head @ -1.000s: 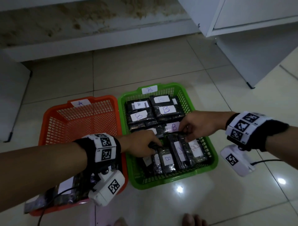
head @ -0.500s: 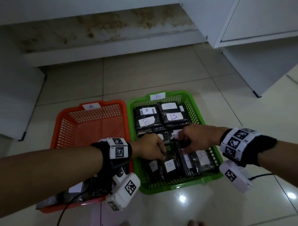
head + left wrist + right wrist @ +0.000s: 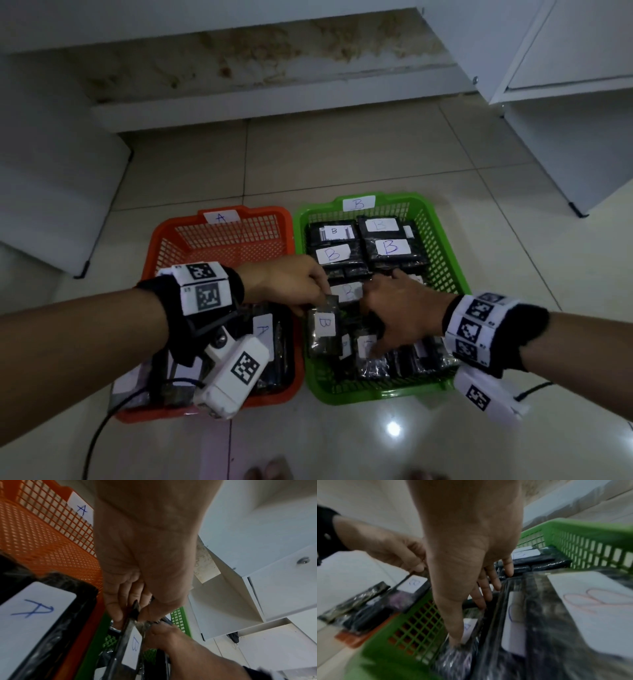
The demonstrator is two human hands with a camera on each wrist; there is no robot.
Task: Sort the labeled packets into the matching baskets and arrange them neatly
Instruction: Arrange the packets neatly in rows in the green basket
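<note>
An orange basket (image 3: 219, 240) marked A stands left of a green basket (image 3: 442, 240) marked B on the tiled floor. Black packets with white B labels (image 3: 390, 247) fill the green basket. My left hand (image 3: 294, 284) pinches the top edge of an upright B packet (image 3: 323, 330) over the green basket's near left corner; the pinch (image 3: 135, 609) shows in the left wrist view. My right hand (image 3: 397, 308) has straight, spread fingers (image 3: 481, 599) down among the packets beside it. Packets labelled A (image 3: 263, 330) lie at the orange basket's near end, partly hidden by my left wrist.
A white cabinet (image 3: 565, 102) stands at the back right and a white panel (image 3: 51, 205) at the left. A stained wall base (image 3: 274, 68) runs behind the baskets. Cables trail from both wrist cameras. Toes show at the bottom edge.
My left hand has raised a B packet upright out of the near row. My right hand has gone from curled to straight, spread fingers. The head camera has tilted, so both baskets sit lower.
</note>
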